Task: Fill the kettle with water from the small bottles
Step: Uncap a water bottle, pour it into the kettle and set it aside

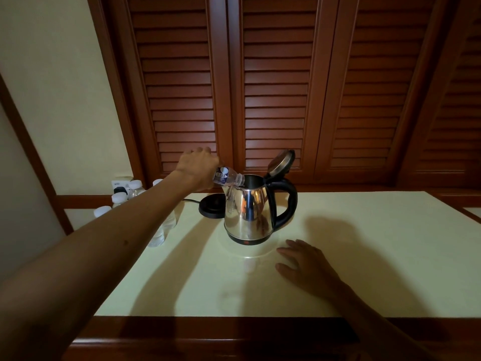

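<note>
A steel kettle [248, 213] with a black handle stands in the middle of the table, its lid [282, 161] hinged up and open. My left hand [199, 169] holds a small clear water bottle [229, 177] tipped sideways, its mouth over the kettle's opening. Water runs down by the spout. My right hand [303, 263] lies flat on the table, in front of the kettle and to its right, fingers apart and holding nothing. Several more small bottles [135, 188] with white caps stand at the table's left edge, partly hidden by my left forearm.
The black kettle base [210, 208] with its cord sits behind the kettle to the left. A wall socket [119, 187] with a plug is at the far left. The cream table top [364, 256] has a wooden front edge. Louvred wooden doors [276, 87] stand behind it.
</note>
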Motion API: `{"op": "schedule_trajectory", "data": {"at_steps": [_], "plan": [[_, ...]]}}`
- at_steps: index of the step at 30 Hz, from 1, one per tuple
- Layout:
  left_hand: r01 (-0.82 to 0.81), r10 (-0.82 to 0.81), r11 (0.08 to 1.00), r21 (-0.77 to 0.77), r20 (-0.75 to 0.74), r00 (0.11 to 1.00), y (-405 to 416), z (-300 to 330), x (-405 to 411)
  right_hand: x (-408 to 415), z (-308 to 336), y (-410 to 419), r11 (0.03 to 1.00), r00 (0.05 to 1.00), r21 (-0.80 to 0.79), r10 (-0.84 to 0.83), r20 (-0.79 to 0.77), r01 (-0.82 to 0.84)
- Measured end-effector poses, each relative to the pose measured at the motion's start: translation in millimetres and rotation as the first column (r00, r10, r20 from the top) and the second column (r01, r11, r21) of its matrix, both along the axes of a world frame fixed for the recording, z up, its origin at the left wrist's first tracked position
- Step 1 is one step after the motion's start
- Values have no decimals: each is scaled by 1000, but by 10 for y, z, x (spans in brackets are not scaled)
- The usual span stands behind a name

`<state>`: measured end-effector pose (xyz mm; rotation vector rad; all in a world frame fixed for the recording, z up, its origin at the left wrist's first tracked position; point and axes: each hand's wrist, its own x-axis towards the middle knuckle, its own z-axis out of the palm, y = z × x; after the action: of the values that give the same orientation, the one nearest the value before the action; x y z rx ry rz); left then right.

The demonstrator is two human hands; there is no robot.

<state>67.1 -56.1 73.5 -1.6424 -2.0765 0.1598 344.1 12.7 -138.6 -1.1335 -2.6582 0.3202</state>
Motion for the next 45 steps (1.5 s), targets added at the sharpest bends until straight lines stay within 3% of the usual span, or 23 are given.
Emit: {"op": "schedule_trajectory", "data": {"at_steps": [14,23,31,34,37,39,42,45], "plan": [[11,-2,999,39,-219,976,48,12,129,6,-22,16,1000,1000,6,-2,-23,3],[123,-96,991,45,-394,914,69,-2,137,7,23,-27,1000,1000,-1,-8,-17,8],[168,-133,983,77,-330,935,65,-75,-32,-1,17,-40,999,1000,-16,-28,13,28],[133,-108,985,113,-201,974,31,-161,-86,-24,39,-53,999,998,9,-38,45,38],[76,-94,985,154,114,989,-65,-290,-140,-53,47,-72,998,995,39,-53,89,50],[41,-111,978,204,345,932,-138,-418,-237,-68,83,-76,996,990,69,-66,127,58],[5,-256,929,369,636,728,-287,-698,-381,-165,202,-85,994,974,94,-70,218,50],[-29,-433,879,476,823,366,-488,-960,-335,-354,260,-132,995,973,85,-69,221,51]]}}
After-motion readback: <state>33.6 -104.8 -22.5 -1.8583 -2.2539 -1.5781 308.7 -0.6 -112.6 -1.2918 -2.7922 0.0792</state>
